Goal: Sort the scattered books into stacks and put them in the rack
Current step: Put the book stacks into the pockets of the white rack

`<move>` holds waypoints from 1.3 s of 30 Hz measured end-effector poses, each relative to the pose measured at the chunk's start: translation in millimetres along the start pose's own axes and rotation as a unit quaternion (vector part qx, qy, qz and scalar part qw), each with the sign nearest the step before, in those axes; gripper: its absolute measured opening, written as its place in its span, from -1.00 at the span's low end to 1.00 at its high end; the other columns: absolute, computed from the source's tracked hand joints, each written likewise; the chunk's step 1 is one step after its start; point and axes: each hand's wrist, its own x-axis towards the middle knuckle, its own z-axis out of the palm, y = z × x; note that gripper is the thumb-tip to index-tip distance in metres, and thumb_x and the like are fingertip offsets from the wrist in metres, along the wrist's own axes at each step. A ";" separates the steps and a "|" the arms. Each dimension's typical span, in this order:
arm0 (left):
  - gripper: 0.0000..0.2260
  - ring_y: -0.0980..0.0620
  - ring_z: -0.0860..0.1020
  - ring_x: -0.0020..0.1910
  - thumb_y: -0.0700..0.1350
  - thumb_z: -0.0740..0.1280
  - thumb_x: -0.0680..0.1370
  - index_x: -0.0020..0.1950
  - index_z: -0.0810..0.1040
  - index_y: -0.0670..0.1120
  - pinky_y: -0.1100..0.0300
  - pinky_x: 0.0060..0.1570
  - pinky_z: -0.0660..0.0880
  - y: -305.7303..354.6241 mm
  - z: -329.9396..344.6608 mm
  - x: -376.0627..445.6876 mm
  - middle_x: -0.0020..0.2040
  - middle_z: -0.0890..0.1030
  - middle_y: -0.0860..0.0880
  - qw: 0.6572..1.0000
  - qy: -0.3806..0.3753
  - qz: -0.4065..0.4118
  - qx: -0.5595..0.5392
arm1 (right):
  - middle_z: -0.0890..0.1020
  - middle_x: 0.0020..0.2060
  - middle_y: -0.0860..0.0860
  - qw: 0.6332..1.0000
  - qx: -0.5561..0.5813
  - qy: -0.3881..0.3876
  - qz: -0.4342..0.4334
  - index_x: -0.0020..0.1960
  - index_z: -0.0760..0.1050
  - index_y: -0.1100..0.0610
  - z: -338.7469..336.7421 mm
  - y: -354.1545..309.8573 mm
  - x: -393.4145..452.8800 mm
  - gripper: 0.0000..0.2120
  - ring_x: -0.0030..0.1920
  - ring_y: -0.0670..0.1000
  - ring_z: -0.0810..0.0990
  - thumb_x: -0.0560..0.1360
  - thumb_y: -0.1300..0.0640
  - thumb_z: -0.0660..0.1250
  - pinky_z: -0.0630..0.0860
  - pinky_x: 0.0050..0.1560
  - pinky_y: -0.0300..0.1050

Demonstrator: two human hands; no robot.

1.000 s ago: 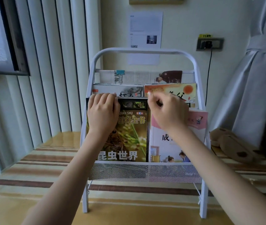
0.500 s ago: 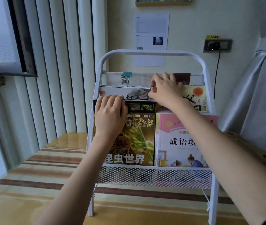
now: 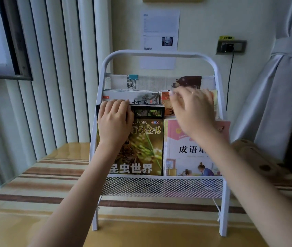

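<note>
The rack (image 3: 159,54) stands near the back edge of the table (image 3: 34,175), its three tiers packed with books edge to edge — no gap between the insect book (image 3: 147,145) and the pink book (image 3: 182,150) in front. Above the rear tier, the space under the rack's top bar is open. The left hand (image 3: 114,122) covers the insect book's top corner; the right hand (image 3: 193,109) blocks the middle tier's right half. Table room lies left — a cushion (image 3: 259,157) crowds the right edge.

A lived-in room of a home, beside a window

A striped tablecloth (image 3: 40,177) is spread on the table, a tied curtain (image 3: 284,82) is hung at the right, and a wall socket (image 3: 230,47) and children's books (image 3: 191,150) are seen.
</note>
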 end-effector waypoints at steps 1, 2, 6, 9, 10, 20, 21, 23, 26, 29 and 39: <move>-0.79 -0.13 0.60 -0.10 -0.17 0.21 0.57 -0.03 0.63 -0.20 0.05 0.08 0.40 -0.1 0.4 0.0 -0.12 0.67 -0.11 1.000 0.003 0.001 0.003 | 0.64 0.00 -0.06 0.999 -0.033 0.005 -0.003 0.08 0.54 0.01 3.8 -3.8 -16.6 -0.52 0.07 0.02 0.57 0.57 -0.23 -0.04 0.17 0.38 0.15; -0.79 -0.13 0.60 -0.12 -0.17 0.21 0.57 -0.04 0.62 -0.21 0.05 0.06 0.40 0.1 0.4 -0.1 -0.13 0.66 -0.11 1.000 0.006 0.002 0.006 | 0.63 0.01 -0.06 0.997 -0.070 -0.010 -0.010 0.09 0.53 0.01 9.3 -5.9 -31.8 -0.49 0.07 0.02 0.56 0.53 -0.29 -0.03 0.19 0.35 0.16; -0.81 -0.14 0.57 -0.13 -0.17 0.21 0.57 -0.07 0.60 -0.20 0.06 0.05 0.39 0.2 -1.0 -0.9 -0.15 0.64 -0.11 1.000 0.005 0.004 0.016 | 0.60 -0.04 0.03 0.990 -0.138 -0.032 -0.019 0.05 0.50 0.10 32.7 5.3 -49.7 -0.56 0.04 0.10 0.53 0.41 -0.22 0.17 0.21 0.26 0.14; -0.80 -0.14 0.57 -0.14 -0.17 0.20 0.57 -0.08 0.60 -0.19 0.05 0.03 0.41 -0.9 -1.3 -0.2 -0.16 0.64 -0.10 1.000 0.005 0.005 0.023 | 0.56 -0.13 0.04 0.990 -0.141 -0.001 -0.001 0.00 0.48 0.10 38.3 1.9 -44.3 -0.67 -0.05 0.11 0.50 0.37 -0.10 0.24 0.23 0.20 0.15; -0.80 -0.13 0.58 -0.15 -0.17 0.20 0.57 -0.09 0.60 -0.19 0.05 0.03 0.42 -0.8 -1.0 -0.3 -0.16 0.64 -0.10 1.000 0.008 0.006 0.025 | 0.56 -0.15 0.04 0.990 -0.142 0.007 0.003 0.01 0.49 0.10 39.7 -0.9 -43.8 -0.69 -0.07 0.12 0.50 0.35 -0.05 0.26 0.24 0.20 0.17; -0.79 -0.12 0.60 -0.16 -0.16 0.22 0.56 -0.10 0.63 -0.18 0.08 0.05 0.41 2.6 -4.5 0.9 -0.17 0.67 -0.09 1.000 0.001 -0.025 -0.004 | 0.63 -0.02 -0.06 0.996 -0.069 -0.051 0.036 0.10 0.52 -0.01 18.5 -7.1 -39.7 -0.57 0.10 0.02 0.53 0.45 -0.23 0.06 0.08 0.39 0.11; -0.77 -0.11 0.60 -0.19 -0.14 0.21 0.56 -0.15 0.62 -0.17 0.07 0.01 0.43 3.3 -6.5 3.6 -0.20 0.67 -0.09 0.999 -0.009 -0.032 -0.006 | 0.64 -0.01 -0.07 0.996 -0.035 -0.066 0.058 0.14 0.51 -0.02 13.2 -8.6 -34.4 -0.50 0.11 0.00 0.52 0.47 -0.28 -0.01 0.09 0.38 0.08; -0.72 -0.11 0.59 -0.28 -0.10 0.19 0.57 -0.25 0.59 -0.15 0.09 -0.10 0.46 2.6 -10.6 9.2 -0.29 0.66 -0.07 0.999 -0.032 -0.042 -0.011 | 0.66 -0.11 -0.07 0.991 0.002 -0.094 0.098 0.13 0.53 0.00 10.4 -13.5 -21.8 -0.44 0.06 -0.01 0.55 0.53 -0.31 -0.09 0.08 0.39 0.13; -0.66 -0.09 0.60 -0.31 -0.05 0.18 0.58 -0.30 0.61 -0.12 0.12 -0.16 0.46 5.3 -17.0 12.8 -0.33 0.66 -0.05 0.997 -0.048 -0.055 -0.020 | 0.51 -0.45 -0.05 0.985 -0.049 -0.121 0.114 -0.32 0.47 0.12 20.3 -28.8 -10.8 -0.42 -0.30 -0.01 0.47 0.57 -0.24 -0.06 0.00 0.42 0.24; -0.63 -0.07 0.61 -0.32 -0.03 0.16 0.58 -0.30 0.63 -0.12 0.15 -0.15 0.45 8.2 -18.9 14.1 -0.34 0.66 -0.05 0.996 -0.065 -0.059 -0.023 | 0.39 -0.50 -0.06 0.986 -0.077 -0.115 0.094 -0.38 0.37 0.12 27.7 -28.8 -8.2 -0.46 -0.30 0.03 0.44 0.56 -0.22 0.00 0.07 0.40 0.22; -0.67 -0.08 0.51 0.21 0.03 0.12 0.59 0.12 0.60 -0.09 0.02 0.22 0.28 21.5 6.9 40.8 0.14 0.64 -0.04 0.991 -0.135 -0.022 0.012 | 0.42 0.29 0.01 0.981 -0.045 -0.178 0.063 0.22 0.40 0.00 26.9 -8.2 58.4 -0.64 0.33 0.09 0.31 0.45 -0.03 0.28 0.19 0.29 0.12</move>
